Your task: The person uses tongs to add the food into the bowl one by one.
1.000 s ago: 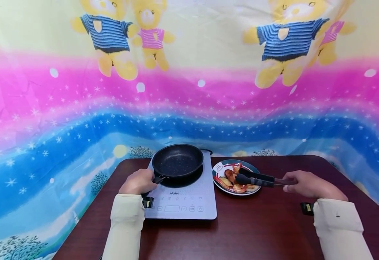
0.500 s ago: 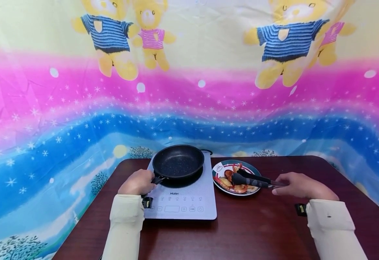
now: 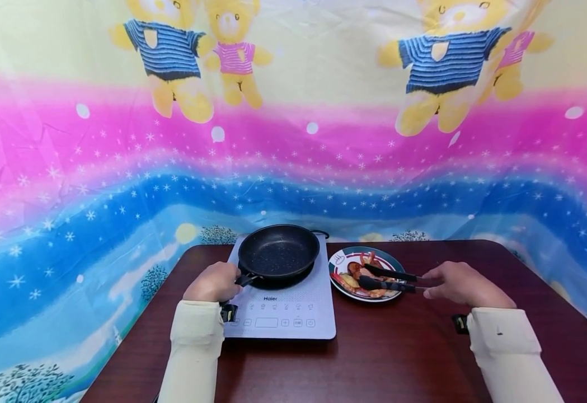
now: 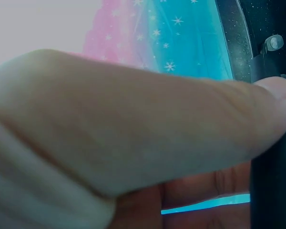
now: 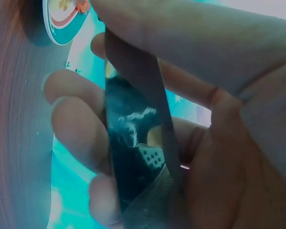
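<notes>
Dark red-brown round-cornered table (image 3: 399,358), creased cloth backdrop (image 3: 293,168) in cream, pink and blue, printed teddy bears (image 3: 439,61), white snowflakes (image 3: 90,215)

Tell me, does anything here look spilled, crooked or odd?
Nothing looks spilled or damaged; the food lies on the plate, by the tongs. The oddest thing is the teddy-bear backdrop behind the frying pan, more nursery than kitchen.

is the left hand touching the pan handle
Touching: the left wrist view shows the left hand gripping the pan handle, thumb laid over it.
</notes>
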### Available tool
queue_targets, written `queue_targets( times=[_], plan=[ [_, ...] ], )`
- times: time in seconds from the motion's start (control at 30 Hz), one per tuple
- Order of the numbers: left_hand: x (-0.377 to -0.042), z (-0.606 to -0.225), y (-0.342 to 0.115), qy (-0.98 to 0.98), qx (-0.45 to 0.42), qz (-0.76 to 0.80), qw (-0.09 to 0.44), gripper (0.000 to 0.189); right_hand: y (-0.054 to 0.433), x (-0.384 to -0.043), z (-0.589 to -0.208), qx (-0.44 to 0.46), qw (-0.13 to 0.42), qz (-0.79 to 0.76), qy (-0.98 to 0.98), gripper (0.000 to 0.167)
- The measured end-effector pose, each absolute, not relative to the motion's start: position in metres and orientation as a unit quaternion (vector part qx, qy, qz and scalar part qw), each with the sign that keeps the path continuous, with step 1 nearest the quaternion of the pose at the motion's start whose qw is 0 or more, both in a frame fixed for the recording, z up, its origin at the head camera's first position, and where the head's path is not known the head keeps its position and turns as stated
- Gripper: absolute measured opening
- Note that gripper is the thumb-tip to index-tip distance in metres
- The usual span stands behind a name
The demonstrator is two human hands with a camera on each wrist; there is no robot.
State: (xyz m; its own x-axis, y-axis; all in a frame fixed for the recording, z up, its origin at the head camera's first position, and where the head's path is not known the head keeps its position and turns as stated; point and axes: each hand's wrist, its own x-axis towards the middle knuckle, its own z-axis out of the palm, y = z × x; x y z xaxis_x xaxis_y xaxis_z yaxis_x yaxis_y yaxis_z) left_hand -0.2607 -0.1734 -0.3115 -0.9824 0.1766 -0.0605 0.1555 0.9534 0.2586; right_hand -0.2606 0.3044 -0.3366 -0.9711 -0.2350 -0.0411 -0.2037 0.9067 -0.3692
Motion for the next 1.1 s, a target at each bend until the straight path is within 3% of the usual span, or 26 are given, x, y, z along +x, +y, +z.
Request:
queue_targets(
  times=[0.87,1.1],
  plan=[
    [-0.260,-0.313,-0.178,0.983,0.098,0.143,0.056,0.004,0.309,-0.258,-0.328,-0.104,-0.021,-0.153,0.982,0.039],
    [-0.256,-0.324,-0.184,0.973,0.095,0.195,0.076,0.008,0.307,-0.256,-0.326,-0.098,-0.077,-0.149,0.981,0.043]
  ],
)
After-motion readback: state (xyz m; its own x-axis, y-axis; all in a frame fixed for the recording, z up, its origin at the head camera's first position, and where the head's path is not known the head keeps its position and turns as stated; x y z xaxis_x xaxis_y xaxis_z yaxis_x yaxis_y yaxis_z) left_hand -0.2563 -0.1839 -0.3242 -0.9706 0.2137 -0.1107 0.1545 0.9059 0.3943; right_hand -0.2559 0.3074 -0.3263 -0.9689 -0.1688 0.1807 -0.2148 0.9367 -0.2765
